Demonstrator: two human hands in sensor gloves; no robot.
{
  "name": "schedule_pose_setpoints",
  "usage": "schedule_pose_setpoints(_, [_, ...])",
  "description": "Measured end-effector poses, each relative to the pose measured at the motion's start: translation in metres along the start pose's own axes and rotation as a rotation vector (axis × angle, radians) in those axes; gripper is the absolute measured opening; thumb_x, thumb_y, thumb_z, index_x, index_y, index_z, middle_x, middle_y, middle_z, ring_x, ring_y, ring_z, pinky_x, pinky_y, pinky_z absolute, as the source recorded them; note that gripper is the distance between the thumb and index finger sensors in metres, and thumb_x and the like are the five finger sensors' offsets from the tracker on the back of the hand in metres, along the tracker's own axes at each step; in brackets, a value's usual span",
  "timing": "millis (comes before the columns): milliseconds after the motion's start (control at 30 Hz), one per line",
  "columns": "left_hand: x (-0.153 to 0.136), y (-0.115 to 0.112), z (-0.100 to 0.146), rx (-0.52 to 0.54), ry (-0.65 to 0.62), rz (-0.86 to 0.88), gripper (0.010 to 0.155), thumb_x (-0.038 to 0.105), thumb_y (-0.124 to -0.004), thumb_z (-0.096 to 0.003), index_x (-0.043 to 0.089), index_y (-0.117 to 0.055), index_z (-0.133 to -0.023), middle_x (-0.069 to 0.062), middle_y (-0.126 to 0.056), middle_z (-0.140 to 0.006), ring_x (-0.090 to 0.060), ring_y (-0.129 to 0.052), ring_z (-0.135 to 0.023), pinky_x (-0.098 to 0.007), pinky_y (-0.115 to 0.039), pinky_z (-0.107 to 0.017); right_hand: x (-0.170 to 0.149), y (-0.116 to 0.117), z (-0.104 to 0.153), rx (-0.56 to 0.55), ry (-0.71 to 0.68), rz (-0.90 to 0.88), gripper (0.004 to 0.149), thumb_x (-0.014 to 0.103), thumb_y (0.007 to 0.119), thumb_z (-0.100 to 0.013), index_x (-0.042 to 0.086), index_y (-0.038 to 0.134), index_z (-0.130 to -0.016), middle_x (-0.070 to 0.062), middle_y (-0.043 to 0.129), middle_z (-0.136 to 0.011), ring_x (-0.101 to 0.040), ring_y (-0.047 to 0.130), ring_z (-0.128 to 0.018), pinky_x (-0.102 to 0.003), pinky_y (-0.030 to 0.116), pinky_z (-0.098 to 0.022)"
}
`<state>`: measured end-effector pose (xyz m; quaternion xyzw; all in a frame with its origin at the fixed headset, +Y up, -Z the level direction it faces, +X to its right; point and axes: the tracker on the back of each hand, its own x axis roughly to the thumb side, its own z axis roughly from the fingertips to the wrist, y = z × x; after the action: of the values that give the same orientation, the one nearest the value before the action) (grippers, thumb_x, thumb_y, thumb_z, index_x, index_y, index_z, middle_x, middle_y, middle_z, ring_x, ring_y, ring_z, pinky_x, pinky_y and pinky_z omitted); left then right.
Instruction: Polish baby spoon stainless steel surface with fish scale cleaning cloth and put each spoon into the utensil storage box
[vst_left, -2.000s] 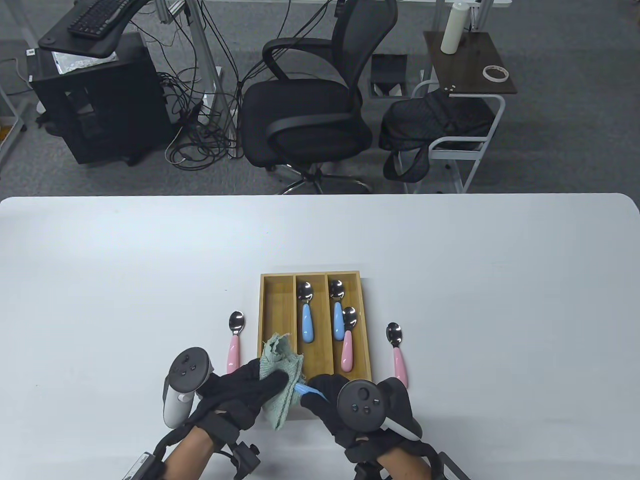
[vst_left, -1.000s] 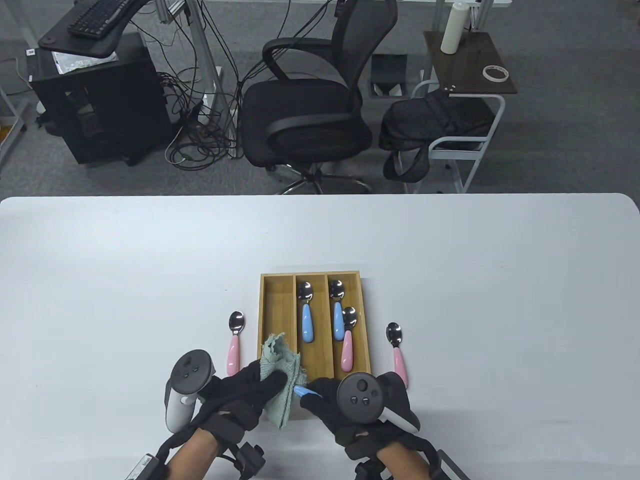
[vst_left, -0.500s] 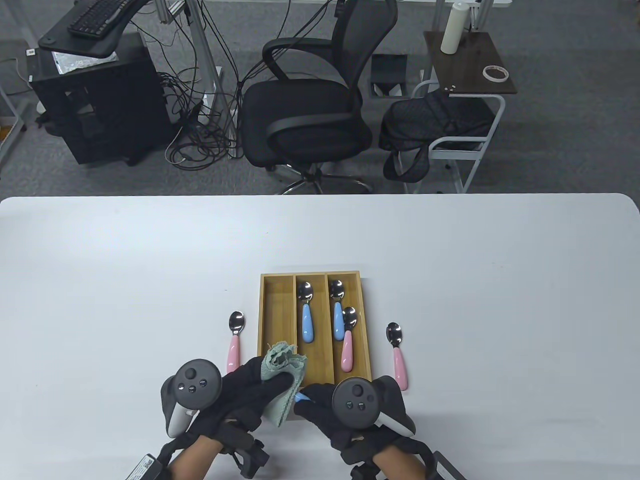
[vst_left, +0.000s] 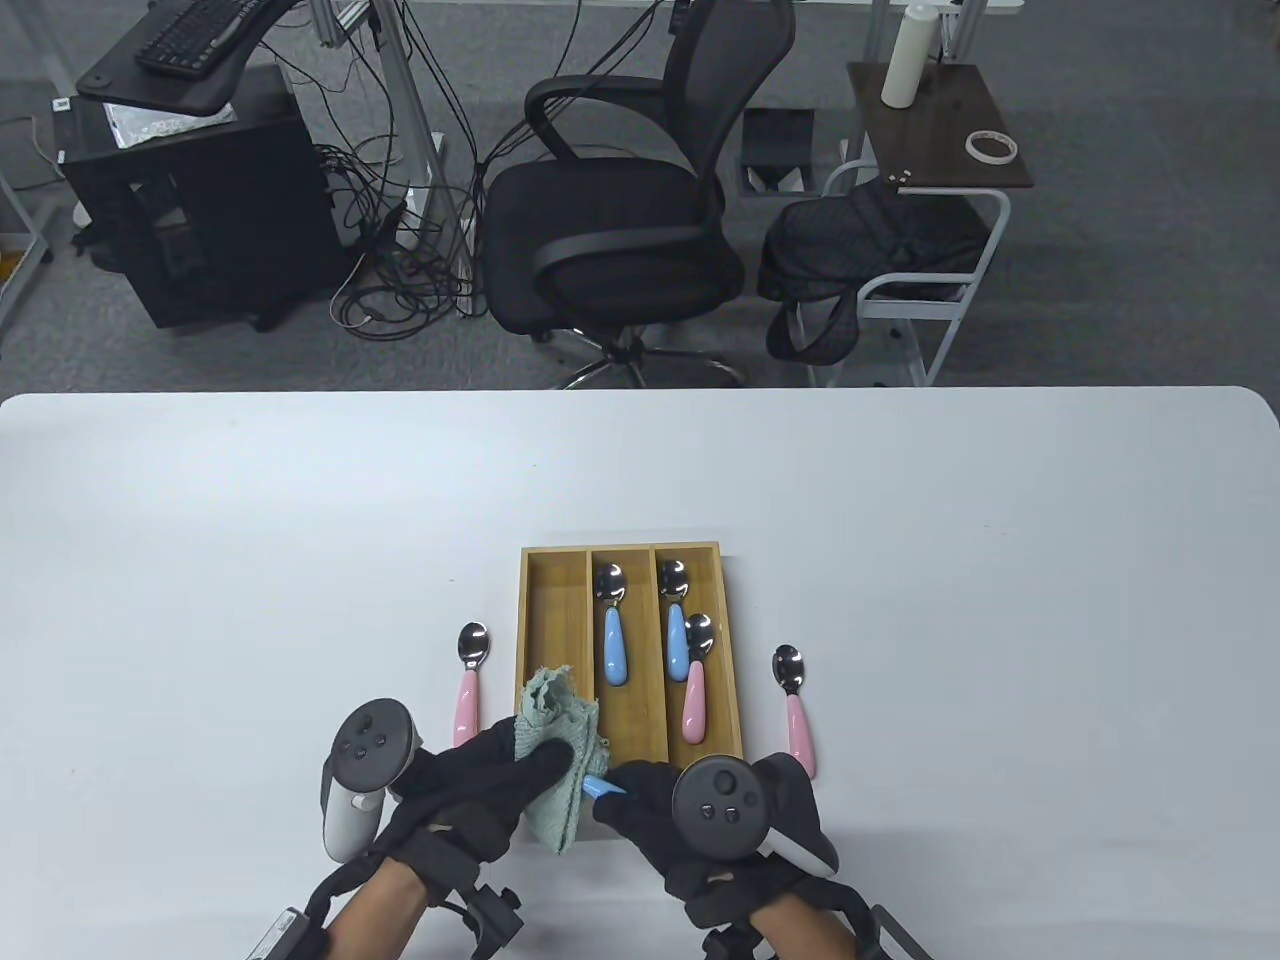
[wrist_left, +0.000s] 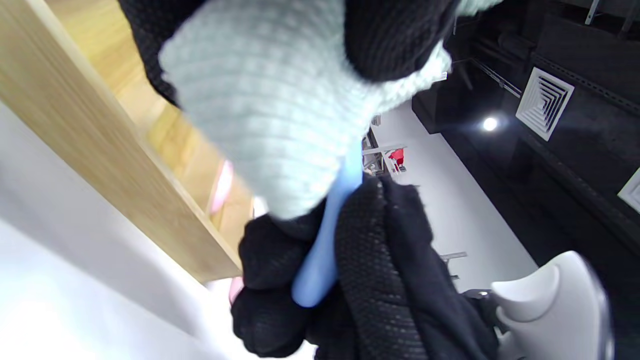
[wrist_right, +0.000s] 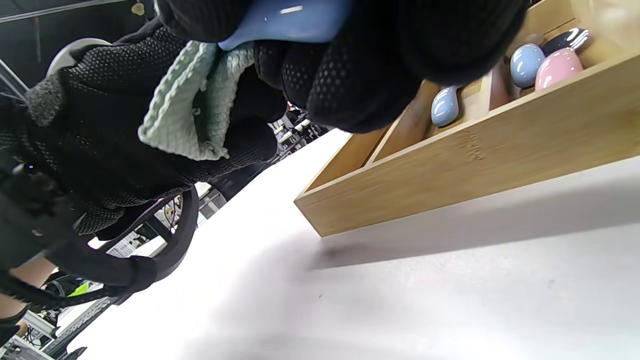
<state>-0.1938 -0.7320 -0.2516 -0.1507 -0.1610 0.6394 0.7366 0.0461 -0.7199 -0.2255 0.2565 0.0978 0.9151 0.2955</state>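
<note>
Your right hand (vst_left: 690, 800) grips the blue spoon (vst_left: 600, 787) by its handle so your left hand (vst_left: 480, 785), clutching the cloth (vst_left: 555, 735), can polish its steel end.

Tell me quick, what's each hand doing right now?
Left hand: grips the green cloth, wrapped over the spoon.
Right hand: holds the blue-handled spoon.

I see the box (vst_left: 530, 640) near the front middle of the table (vst_left: 1000, 560), one spoon (vst_left: 611, 625) in its middle slot and two spoons (vst_left: 686, 650) in its right slot. One loose spoon (vst_left: 467, 685) lies just left of the box, another (vst_left: 797, 710) just right. Before the box my left hand (vst_left: 490, 785) holds the cloth (vst_left: 556, 745) against a spoon handle (vst_left: 600, 787) in my right hand (vst_left: 690, 810)
</note>
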Motion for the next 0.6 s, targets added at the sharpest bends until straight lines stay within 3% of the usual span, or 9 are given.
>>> schedule_pose_setpoints(167, [0.007,0.0,0.0,0.008,-0.06,-0.22,0.056,0.036,-0.087,-0.0542,0.009,-0.069,-0.1,-0.009,-0.089,-0.088,-0.026,-0.102,-0.072,-0.047,-0.085,-0.057,0.002,0.005,-0.001,0.052,-0.002,-0.01,0.045,0.049,0.056,-0.063,0.02,0.067,-0.095,-0.003,0.085,-0.081,-0.02,0.1,-0.052,-0.033,0.089,-0.04])
schedule_pose_setpoints(267, [0.011,-0.003,0.002,0.081,-0.088,-0.413,0.055,0.045,-0.08,-0.0553,0.009,-0.072,-0.096,-0.005,-0.093,-0.08,-0.02,-0.105,-0.064,-0.045,-0.087,-0.055,0.001,0.004,-0.002,0.117,0.0,0.008,0.045,0.05,0.062,-0.062,0.021,0.068,-0.096,-0.003,0.086,-0.083,-0.022,0.101,-0.059,-0.036,0.089,-0.044])
schedule_pose_setpoints(367, [0.013,-0.006,0.003,0.141,-0.095,-0.429,0.054,0.049,-0.073,-0.0565,0.008,-0.077,-0.091,-0.003,-0.097,-0.071,-0.017,-0.106,-0.057,-0.044,-0.088,-0.052,0.005,0.005,-0.001,0.164,-0.029,0.016,0.048,0.052,0.068,-0.061,0.021,0.069,-0.097,-0.003,0.084,-0.086,-0.026,0.095,-0.066,-0.04,0.085,-0.05])
schedule_pose_setpoints(600, [0.014,0.001,0.003,0.173,-0.091,-0.441,0.053,0.05,-0.066,-0.059,0.008,-0.082,-0.087,-0.001,-0.1,-0.065,-0.015,-0.108,-0.052,-0.043,-0.089,-0.049,0.011,-0.001,-0.002,0.178,-0.033,-0.003,0.049,0.052,0.07,-0.06,0.018,0.073,-0.095,-0.003,0.086,-0.081,-0.014,0.096,-0.045,-0.027,0.087,-0.036])
